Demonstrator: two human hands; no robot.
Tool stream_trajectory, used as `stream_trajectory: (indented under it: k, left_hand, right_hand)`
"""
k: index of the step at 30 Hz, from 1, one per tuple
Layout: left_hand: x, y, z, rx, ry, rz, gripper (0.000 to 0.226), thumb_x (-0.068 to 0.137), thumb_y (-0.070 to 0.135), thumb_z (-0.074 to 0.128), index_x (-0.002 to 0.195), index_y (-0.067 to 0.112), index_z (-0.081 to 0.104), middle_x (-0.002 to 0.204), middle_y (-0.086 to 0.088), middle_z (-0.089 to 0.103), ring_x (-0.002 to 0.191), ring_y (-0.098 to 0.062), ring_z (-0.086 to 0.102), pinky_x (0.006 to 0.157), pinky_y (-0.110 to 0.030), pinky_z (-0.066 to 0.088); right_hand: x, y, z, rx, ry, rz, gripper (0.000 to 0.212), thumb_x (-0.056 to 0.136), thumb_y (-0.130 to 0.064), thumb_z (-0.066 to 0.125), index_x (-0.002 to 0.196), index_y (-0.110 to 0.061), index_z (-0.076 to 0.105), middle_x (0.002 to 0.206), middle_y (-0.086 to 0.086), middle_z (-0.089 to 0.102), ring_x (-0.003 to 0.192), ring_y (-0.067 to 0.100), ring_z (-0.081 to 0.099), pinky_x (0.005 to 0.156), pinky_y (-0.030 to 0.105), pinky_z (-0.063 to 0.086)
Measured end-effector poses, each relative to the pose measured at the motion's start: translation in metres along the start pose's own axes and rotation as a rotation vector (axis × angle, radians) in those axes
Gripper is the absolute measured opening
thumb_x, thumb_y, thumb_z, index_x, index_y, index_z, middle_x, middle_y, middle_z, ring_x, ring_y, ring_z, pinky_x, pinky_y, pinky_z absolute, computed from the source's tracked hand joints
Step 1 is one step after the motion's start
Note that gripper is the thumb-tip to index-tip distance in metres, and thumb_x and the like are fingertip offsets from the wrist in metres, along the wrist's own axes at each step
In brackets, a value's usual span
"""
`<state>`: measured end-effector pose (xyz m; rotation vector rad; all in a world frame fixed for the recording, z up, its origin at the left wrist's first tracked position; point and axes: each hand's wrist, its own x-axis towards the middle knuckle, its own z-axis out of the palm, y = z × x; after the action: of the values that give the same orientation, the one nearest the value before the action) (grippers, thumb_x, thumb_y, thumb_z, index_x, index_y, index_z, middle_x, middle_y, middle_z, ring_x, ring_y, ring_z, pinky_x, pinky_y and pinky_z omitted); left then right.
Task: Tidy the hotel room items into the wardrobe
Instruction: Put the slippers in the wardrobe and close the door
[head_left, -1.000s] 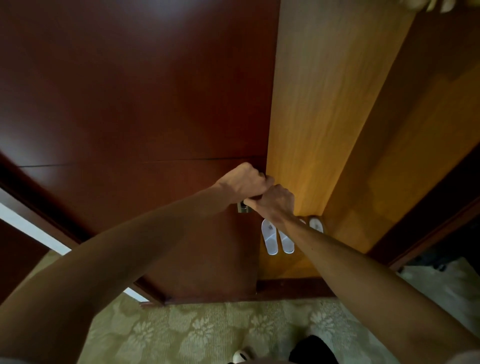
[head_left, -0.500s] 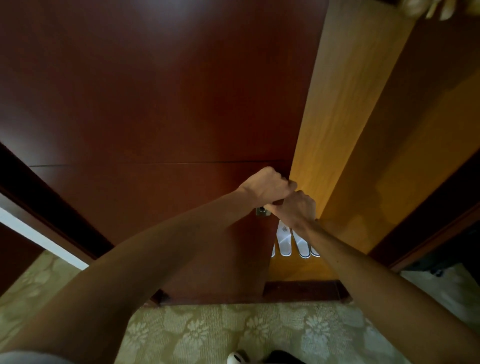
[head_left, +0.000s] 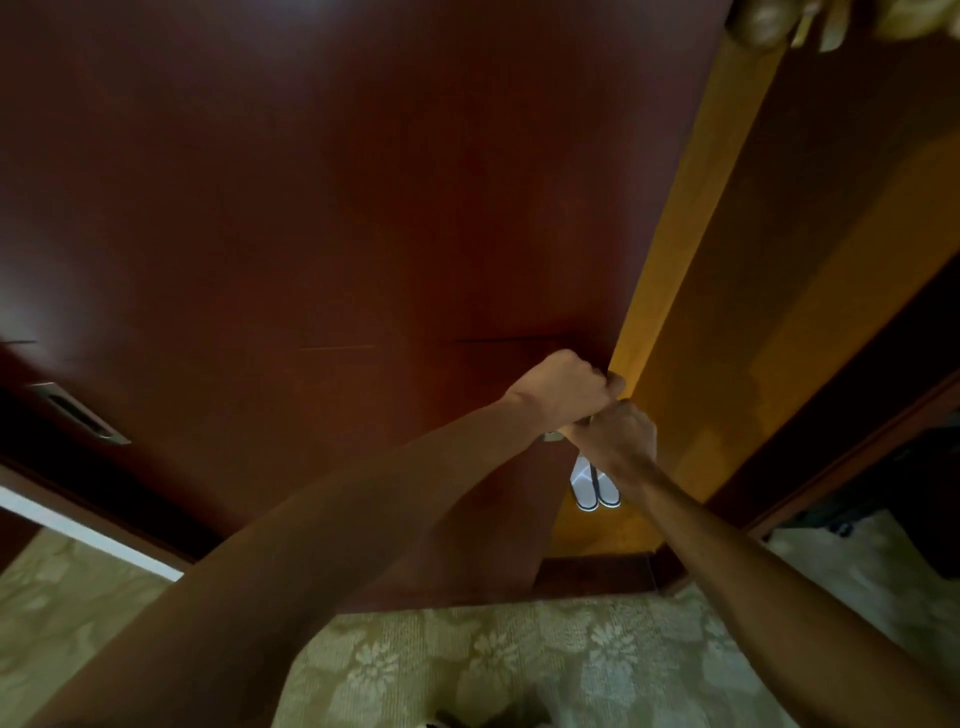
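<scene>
Carpet (head_left: 519, 670) with a pale flower pattern lies nearest me, under my two forearms. Beyond it my left hand (head_left: 563, 387) is curled tight round the free edge of the dark sliding door (head_left: 311, 208), and my right hand (head_left: 615, 434) is closed on the same edge directly beneath, the two touching. A small metal pull (head_left: 553, 436) peeks out between them; I cannot tell whether any finger hooks it.

I judge the door a heavy, rigid panel that runs stiffly on its track, glossy enough that a flat palm would skid, so the edge at mid height is the sensible place to grip, both hands stacked as they are, to keep it from racking.

Past my knuckles, through a narrow gap, I count two white slippers (head_left: 594, 488) lying side by side on the wardrobe floor (head_left: 597, 530), light and soft, already inside. Behind them rises the lit yellow back panel (head_left: 691, 234). Far left, one recessed handle (head_left: 78, 413) sits in another dark panel. At the top right, something pale hangs, blurred; I count three or four pieces without being sure what they are.
</scene>
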<state>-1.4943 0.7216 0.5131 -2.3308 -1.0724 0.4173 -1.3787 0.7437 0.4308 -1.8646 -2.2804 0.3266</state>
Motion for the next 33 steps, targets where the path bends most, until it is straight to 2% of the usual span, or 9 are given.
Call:
stream_trajectory:
  k: [3, 5, 8, 13, 17, 21, 25, 29, 33]
  left_hand:
    - [-0.027, -0.004, 0.024, -0.206, 0.206, 0.048, 0.021, 0.095, 0.020, 0.054, 0.115, 0.014, 0.057, 0.096, -0.002, 0.063, 0.062, -0.017, 0.065, 0.044, -0.028, 0.029]
    - [-0.058, -0.009, 0.045, -0.280, 0.312, 0.013, 0.012, 0.095, 0.020, 0.056, 0.104, 0.014, 0.061, 0.090, -0.001, 0.064, 0.055, -0.017, 0.061, 0.039, -0.025, 0.032]
    - [-0.116, -0.024, 0.076, -0.320, 0.346, -0.129, 0.018, 0.102, 0.030, 0.050, 0.103, 0.015, 0.060, 0.086, 0.000, 0.062, 0.049, -0.016, 0.056, 0.037, -0.025, 0.037]
    - [-0.247, -0.059, 0.122, -0.314, 0.362, -0.367, 0.029, 0.104, 0.029, 0.043, 0.093, 0.014, 0.064, 0.078, 0.001, 0.061, 0.048, -0.017, 0.056, 0.037, -0.029, 0.039]
    - [-0.374, -0.081, 0.148, -0.289, 0.419, -0.539, 0.030, 0.104, 0.031, 0.045, 0.088, 0.016, 0.065, 0.078, 0.002, 0.062, 0.048, -0.020, 0.055, 0.036, -0.031, 0.038]
    - [-0.483, -0.108, 0.174, -0.299, 0.258, -0.962, 0.031, 0.100, 0.033, 0.037, 0.093, 0.015, 0.061, 0.080, -0.002, 0.067, 0.055, -0.032, 0.065, 0.042, -0.033, 0.045]
    - [-0.533, -0.132, 0.197, -0.638, -0.038, -1.480, 0.027, 0.097, 0.028, 0.045, 0.109, 0.006, 0.056, 0.099, -0.017, 0.069, 0.089, -0.044, 0.067, 0.066, -0.041, 0.046]
    - [-0.537, -0.141, 0.216, -0.972, -0.106, -1.654, 0.021, 0.090, 0.022, 0.058, 0.101, 0.004, 0.062, 0.100, -0.014, 0.066, 0.089, -0.036, 0.066, 0.070, -0.038, 0.053]
    - [-0.522, -0.150, 0.228, -1.058, -0.012, -1.727, 0.018, 0.090, 0.023, 0.066, 0.083, 0.010, 0.057, 0.090, -0.009, 0.064, 0.081, -0.028, 0.063, 0.073, -0.039, 0.058]
  right_hand:
    - [0.002, 0.001, 0.001, -0.091, -0.209, 0.056, 0.037, 0.090, -0.050, 0.051, 0.090, -0.014, 0.061, 0.079, 0.001, 0.064, 0.079, 0.023, 0.065, 0.067, 0.033, 0.052]
    - [-0.003, -0.006, 0.008, -0.099, -0.235, 0.043, 0.030, 0.086, -0.048, 0.061, 0.088, -0.018, 0.061, 0.082, 0.000, 0.068, 0.080, 0.021, 0.068, 0.064, 0.030, 0.052]
    - [-0.012, -0.046, 0.019, -0.092, -0.257, -0.068, 0.032, 0.087, -0.049, 0.063, 0.076, -0.019, 0.069, 0.072, -0.004, 0.067, 0.075, 0.020, 0.068, 0.063, 0.028, 0.050]
    - [-0.034, -0.180, 0.036, 0.007, -0.225, -0.255, 0.024, 0.090, -0.045, 0.063, 0.089, -0.027, 0.079, 0.089, -0.009, 0.075, 0.087, 0.015, 0.070, 0.078, 0.031, 0.055]
    - [-0.057, -0.308, 0.060, 0.078, -0.256, -0.401, 0.024, 0.091, -0.047, 0.063, 0.095, -0.029, 0.079, 0.091, -0.009, 0.075, 0.087, 0.013, 0.070, 0.078, 0.029, 0.055]
    - [-0.080, -0.419, 0.089, 0.064, -0.223, -0.498, 0.031, 0.089, -0.051, 0.062, 0.088, -0.025, 0.079, 0.089, -0.007, 0.075, 0.086, 0.016, 0.069, 0.081, 0.032, 0.055]
    - [-0.087, -0.479, 0.113, 0.023, -0.117, -0.411, 0.046, 0.090, -0.059, 0.057, 0.072, -0.019, 0.070, 0.073, -0.004, 0.069, 0.075, 0.019, 0.068, 0.075, 0.033, 0.054]
    - [-0.091, -0.495, 0.131, -0.023, -0.066, -0.317, 0.054, 0.094, -0.066, 0.046, 0.063, -0.022, 0.052, 0.073, -0.001, 0.063, 0.070, 0.019, 0.063, 0.073, 0.035, 0.049]
    - [-0.094, -0.502, 0.131, -0.039, -0.005, -0.304, 0.059, 0.099, -0.062, 0.037, 0.062, -0.019, 0.055, 0.063, -0.002, 0.060, 0.063, 0.017, 0.061, 0.072, 0.036, 0.050]
